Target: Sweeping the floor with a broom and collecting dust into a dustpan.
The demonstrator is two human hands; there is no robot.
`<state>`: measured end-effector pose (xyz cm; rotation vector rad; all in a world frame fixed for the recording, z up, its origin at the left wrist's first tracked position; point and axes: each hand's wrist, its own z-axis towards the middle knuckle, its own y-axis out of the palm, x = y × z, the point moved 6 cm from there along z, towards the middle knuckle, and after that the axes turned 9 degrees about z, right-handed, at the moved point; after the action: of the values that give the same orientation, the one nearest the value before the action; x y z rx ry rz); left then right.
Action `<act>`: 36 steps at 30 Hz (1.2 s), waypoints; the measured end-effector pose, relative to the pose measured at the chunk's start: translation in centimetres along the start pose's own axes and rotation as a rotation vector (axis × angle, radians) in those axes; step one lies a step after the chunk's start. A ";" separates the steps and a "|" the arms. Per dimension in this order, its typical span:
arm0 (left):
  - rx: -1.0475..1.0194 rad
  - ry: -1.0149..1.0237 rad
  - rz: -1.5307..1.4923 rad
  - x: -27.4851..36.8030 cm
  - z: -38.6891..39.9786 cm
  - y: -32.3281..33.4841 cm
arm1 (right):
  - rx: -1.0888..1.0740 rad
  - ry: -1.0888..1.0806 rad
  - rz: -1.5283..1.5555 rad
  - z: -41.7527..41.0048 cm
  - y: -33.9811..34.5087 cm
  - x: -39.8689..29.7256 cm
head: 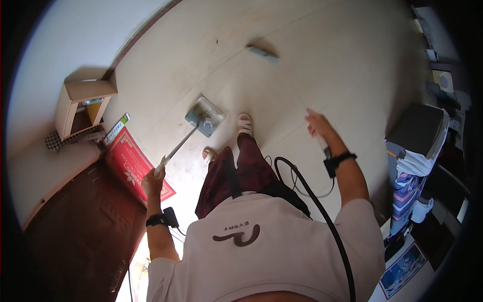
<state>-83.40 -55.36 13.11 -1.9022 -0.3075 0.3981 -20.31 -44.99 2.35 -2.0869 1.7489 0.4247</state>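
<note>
My left hand (154, 183) is closed around the pale grip of a long dustpan handle (181, 145). The grey-blue dustpan (215, 109) rests on the tiled floor left of my feet, with dusty debris and something crumpled and translucent in it. My right hand (319, 124), blurred, is curled around a pale stick, apparently the broom's handle, which fades against the floor. Farther ahead, a blue-grey broom head (263, 54) is on or just above the floor, blurred, well away from the dustpan. A small dark scrap (217, 41) lies left of it.
A small wooden cabinet (90, 91) stands against the left wall. Below it lies a red doormat (134, 164) by a dark red-brown door (79, 226). On the right stands cloth-draped furniture with a dark cushion-like top (413, 128). A black cable (313, 192) loops beside my right side.
</note>
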 end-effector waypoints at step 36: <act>-0.076 0.241 -0.016 -8.4 -4.7 2.6 | 0.131 0.161 0.730 -13.5 23.2 22.1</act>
<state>-88.99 -63.55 13.30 -1.9971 -0.1794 0.1458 -39.34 -74.08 1.75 -1.3653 2.5332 0.3229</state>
